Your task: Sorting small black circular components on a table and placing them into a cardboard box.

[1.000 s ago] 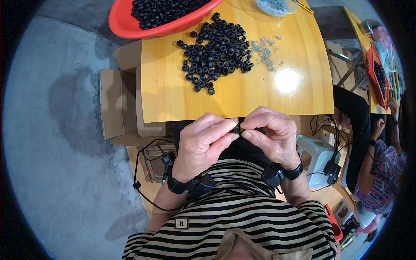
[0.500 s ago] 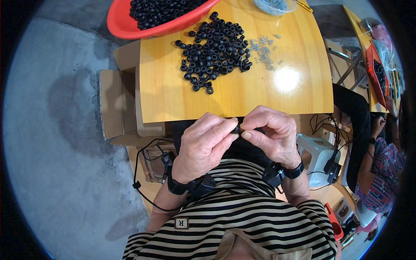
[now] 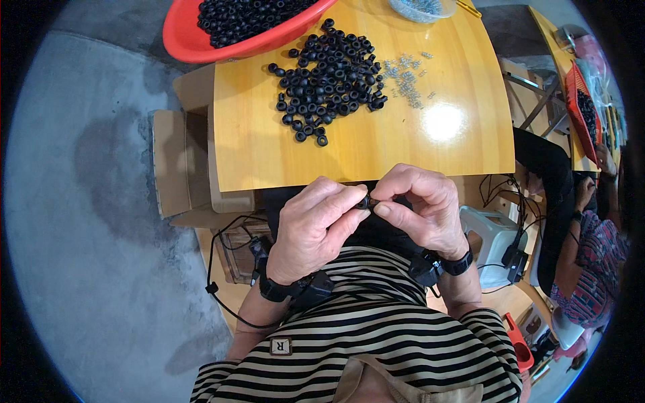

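Observation:
Just off the table's near edge, both my hands meet over my lap. Thumb and fingers of my left hand (image 3: pixel 314 225) pinch a small black ring-shaped piece (image 3: pixel 363 202). My right hand (image 3: pixel 424 208) is closed in a pinch right against that piece's right side; whatever lies between its fingertips is too small to make out. Beyond the hands, a heap of similar black ring pieces (image 3: pixel 329 80) covers part of the yellow wooden table (image 3: pixel 269 164). To the heap's right lie scattered tiny silvery pieces (image 3: pixel 407 82) that look like springs.
At the far left of the table stands a red basin (image 3: pixel 181 40) full of black pieces. A clear bowl (image 3: pixel 420 12) holds small silvery pieces. An open cardboard box (image 3: pixel 171 158) is left of the table. Right are a white stool (image 3: pixel 487 232), cables and a co-worker's arm (image 3: pixel 570 258).
The black piece has turned slightly between my left fingertips, and more of it shows. My hands stay almost in place. The table has shifted slightly left in the view.

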Demonstrator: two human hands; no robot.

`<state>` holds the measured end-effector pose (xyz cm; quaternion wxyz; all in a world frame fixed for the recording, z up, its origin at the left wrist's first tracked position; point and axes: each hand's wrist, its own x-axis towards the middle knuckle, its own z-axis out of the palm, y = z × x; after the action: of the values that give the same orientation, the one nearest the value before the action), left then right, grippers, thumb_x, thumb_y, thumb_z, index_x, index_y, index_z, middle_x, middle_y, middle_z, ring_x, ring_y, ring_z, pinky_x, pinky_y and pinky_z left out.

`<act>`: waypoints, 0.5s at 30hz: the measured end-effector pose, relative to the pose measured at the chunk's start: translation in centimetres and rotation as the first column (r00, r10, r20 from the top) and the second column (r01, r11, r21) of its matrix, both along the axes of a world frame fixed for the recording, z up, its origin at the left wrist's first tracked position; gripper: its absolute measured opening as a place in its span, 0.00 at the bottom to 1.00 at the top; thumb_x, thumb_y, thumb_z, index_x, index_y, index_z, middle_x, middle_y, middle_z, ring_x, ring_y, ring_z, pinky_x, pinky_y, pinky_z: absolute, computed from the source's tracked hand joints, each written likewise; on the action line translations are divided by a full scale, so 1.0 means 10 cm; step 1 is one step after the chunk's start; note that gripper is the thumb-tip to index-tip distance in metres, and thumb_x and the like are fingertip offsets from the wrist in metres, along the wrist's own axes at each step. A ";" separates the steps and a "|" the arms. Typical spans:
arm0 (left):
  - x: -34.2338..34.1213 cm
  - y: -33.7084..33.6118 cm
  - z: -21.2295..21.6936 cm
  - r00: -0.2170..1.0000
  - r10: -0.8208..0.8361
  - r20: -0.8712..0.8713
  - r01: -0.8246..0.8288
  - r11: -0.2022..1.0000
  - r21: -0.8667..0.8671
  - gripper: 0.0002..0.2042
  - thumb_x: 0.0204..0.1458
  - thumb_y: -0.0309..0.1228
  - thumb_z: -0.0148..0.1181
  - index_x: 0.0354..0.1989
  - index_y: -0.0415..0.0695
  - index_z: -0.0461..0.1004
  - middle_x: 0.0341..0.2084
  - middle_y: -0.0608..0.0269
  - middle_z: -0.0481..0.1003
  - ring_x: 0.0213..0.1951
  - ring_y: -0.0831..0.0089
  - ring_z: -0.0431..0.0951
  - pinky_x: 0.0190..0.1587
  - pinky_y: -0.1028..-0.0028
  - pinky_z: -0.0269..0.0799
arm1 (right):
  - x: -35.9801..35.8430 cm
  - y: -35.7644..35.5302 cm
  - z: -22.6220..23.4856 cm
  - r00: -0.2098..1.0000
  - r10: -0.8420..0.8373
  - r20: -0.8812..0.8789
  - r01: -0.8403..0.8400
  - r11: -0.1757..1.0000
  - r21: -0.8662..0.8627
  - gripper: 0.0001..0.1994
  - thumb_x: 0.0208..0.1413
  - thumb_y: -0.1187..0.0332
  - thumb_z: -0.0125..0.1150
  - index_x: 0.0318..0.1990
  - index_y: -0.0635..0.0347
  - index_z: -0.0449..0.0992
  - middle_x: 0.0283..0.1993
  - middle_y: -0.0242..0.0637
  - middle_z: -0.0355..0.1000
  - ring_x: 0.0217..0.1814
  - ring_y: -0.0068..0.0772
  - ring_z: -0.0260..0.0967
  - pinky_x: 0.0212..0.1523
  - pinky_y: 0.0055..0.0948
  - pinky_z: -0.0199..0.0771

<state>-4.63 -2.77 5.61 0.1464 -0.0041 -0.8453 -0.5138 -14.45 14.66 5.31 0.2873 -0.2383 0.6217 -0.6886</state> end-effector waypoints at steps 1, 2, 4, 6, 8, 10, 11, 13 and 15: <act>0.00 0.00 0.00 1.000 -0.001 -0.007 0.001 1.000 0.002 0.17 0.42 0.18 0.69 0.43 0.38 0.78 0.28 0.58 0.75 0.27 0.68 0.75 0.31 0.73 0.72 | -0.03 0.00 0.00 0.994 0.024 -0.110 -0.023 1.000 0.010 0.05 0.49 0.78 0.68 0.33 0.63 0.78 0.30 0.36 0.75 0.32 0.29 0.74 0.34 0.26 0.73; 0.00 0.01 0.00 1.000 -0.003 -0.015 0.003 1.000 0.004 0.18 0.42 0.19 0.69 0.44 0.40 0.77 0.27 0.59 0.73 0.27 0.64 0.73 0.30 0.70 0.71 | -0.05 0.01 0.00 0.975 0.049 -0.218 -0.045 0.999 0.023 0.05 0.49 0.78 0.68 0.34 0.63 0.78 0.30 0.36 0.75 0.32 0.30 0.74 0.34 0.27 0.73; -0.01 0.00 -0.01 1.000 -0.009 -0.029 0.009 1.000 0.003 0.18 0.42 0.19 0.69 0.44 0.39 0.77 0.27 0.59 0.73 0.27 0.64 0.73 0.30 0.70 0.71 | -0.05 0.01 0.01 0.968 0.046 -0.245 -0.042 0.999 0.021 0.05 0.49 0.78 0.68 0.34 0.64 0.78 0.30 0.36 0.75 0.32 0.30 0.74 0.34 0.27 0.73; -0.01 0.00 0.00 0.999 -0.015 -0.041 0.015 1.000 0.002 0.18 0.42 0.19 0.69 0.44 0.39 0.77 0.27 0.59 0.72 0.27 0.64 0.73 0.30 0.70 0.71 | -0.04 0.00 0.01 0.961 0.044 -0.272 -0.040 0.999 0.019 0.05 0.49 0.78 0.68 0.33 0.64 0.78 0.30 0.37 0.75 0.32 0.31 0.74 0.34 0.27 0.74; -0.02 -0.01 0.01 0.996 -0.048 -0.082 0.045 0.998 -0.037 0.18 0.41 0.18 0.69 0.43 0.37 0.76 0.27 0.58 0.72 0.27 0.64 0.73 0.29 0.70 0.70 | -0.04 0.00 0.04 0.960 0.049 -0.276 -0.045 0.999 0.022 0.05 0.49 0.78 0.68 0.33 0.64 0.78 0.30 0.37 0.75 0.32 0.32 0.74 0.35 0.29 0.74; -0.03 -0.01 0.01 0.995 -0.064 -0.082 0.060 0.997 -0.044 0.18 0.41 0.17 0.69 0.43 0.37 0.76 0.27 0.58 0.72 0.27 0.64 0.72 0.29 0.70 0.70 | -0.04 0.01 0.05 0.957 0.055 -0.284 -0.050 0.998 0.026 0.05 0.49 0.78 0.68 0.33 0.63 0.78 0.30 0.37 0.75 0.33 0.32 0.74 0.35 0.29 0.74; -0.03 -0.01 0.01 0.993 -0.080 -0.082 0.075 0.996 -0.053 0.18 0.41 0.17 0.69 0.43 0.36 0.76 0.28 0.58 0.72 0.28 0.64 0.72 0.29 0.69 0.70 | -0.04 0.01 0.05 0.954 0.060 -0.293 -0.054 0.998 0.028 0.05 0.49 0.78 0.68 0.33 0.63 0.77 0.30 0.37 0.75 0.33 0.32 0.74 0.35 0.29 0.74; -0.04 -0.02 0.03 0.994 -0.078 -0.071 0.073 0.995 -0.069 0.17 0.40 0.17 0.69 0.43 0.36 0.77 0.28 0.57 0.74 0.28 0.65 0.74 0.30 0.71 0.71 | -0.04 0.00 0.05 0.952 0.068 -0.300 -0.059 0.998 0.037 0.05 0.49 0.78 0.68 0.33 0.63 0.77 0.30 0.37 0.75 0.33 0.33 0.74 0.35 0.29 0.74; -0.04 -0.03 0.03 0.995 -0.076 -0.060 0.071 0.994 -0.085 0.17 0.40 0.16 0.69 0.42 0.35 0.79 0.29 0.57 0.75 0.29 0.66 0.77 0.32 0.72 0.73 | -0.04 0.00 0.05 0.949 0.075 -0.306 -0.063 0.997 0.047 0.05 0.48 0.79 0.68 0.33 0.63 0.77 0.30 0.36 0.75 0.32 0.33 0.74 0.35 0.29 0.74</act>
<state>-5.05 -3.04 5.94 0.1539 -0.0577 -0.8601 -0.4830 -14.81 14.70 5.80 0.2151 -0.3590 0.6625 -0.6212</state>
